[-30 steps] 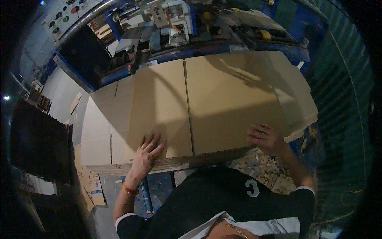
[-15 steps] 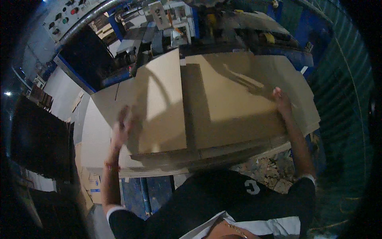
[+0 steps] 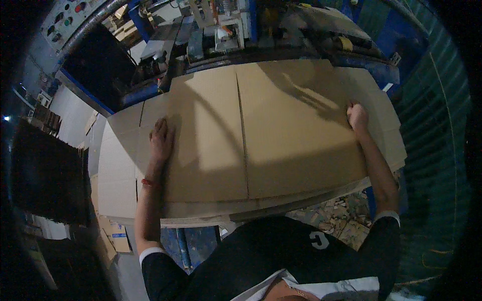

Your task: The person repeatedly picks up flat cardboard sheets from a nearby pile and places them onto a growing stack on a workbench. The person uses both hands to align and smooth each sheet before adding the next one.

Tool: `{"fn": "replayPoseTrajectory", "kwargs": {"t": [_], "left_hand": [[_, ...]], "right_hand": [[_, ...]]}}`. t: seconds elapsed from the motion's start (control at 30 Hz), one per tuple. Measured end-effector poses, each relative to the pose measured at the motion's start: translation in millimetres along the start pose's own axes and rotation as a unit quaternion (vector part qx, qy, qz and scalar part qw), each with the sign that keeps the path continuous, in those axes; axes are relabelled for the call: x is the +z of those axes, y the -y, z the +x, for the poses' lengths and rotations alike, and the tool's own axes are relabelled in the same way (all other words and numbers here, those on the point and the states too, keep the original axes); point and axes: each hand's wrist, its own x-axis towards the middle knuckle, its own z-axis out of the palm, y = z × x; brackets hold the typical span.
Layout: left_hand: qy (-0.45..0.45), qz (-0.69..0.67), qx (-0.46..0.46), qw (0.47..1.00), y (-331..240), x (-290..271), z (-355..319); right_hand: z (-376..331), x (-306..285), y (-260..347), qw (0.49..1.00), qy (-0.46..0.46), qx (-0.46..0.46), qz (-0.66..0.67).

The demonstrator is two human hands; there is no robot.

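A brown cardboard box blank [image 3: 296, 120] lies before me, its two large panels meeting at a narrow seam in the middle. It rests on a stack of cardboard sheets [image 3: 118, 173]. At the left edge of the panels is my left hand [image 3: 160, 140], laid on the cardboard with its fingers extended and slightly bent. My right hand [image 3: 357, 117] is closed at the right edge of the blank, its fingers curled against the cardboard; the fingertips are partly hidden.
A blue-framed machine [image 3: 226, 40] with rollers stands along the far side. Its control panel [image 3: 68, 20] is at the upper left. Cardboard scraps [image 3: 331, 218] litter the floor below the stack. A green corrugated wall [image 3: 432, 165] rises on the right, and a dark stack [image 3: 50, 170] stands on the left.
The left panel, raised and overlapping unevenly before, now lies level beside the right one, and the wide shadowed gap has narrowed to a seam. My left hand has settled onto the cardboard; my right has closed.
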Motion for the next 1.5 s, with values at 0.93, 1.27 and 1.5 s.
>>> {"fn": "replayPoseTrajectory", "kwargs": {"t": [0.93,1.27,1.5], "left_hand": [[-0.003,0.035,0.284,0.958,-116,-29,-7],[-0.103,0.202,-0.004,0.974,-145,-11,9],[-0.249,0.092,-0.398,0.878,-60,-87,-177]], "right_hand": [[-66,-61,62,0.936,0.195,-0.289,0.051],[-27,-27,83,0.921,0.036,-0.382,0.071],[-144,-138,-4,0.982,0.022,-0.015,0.186]]}}
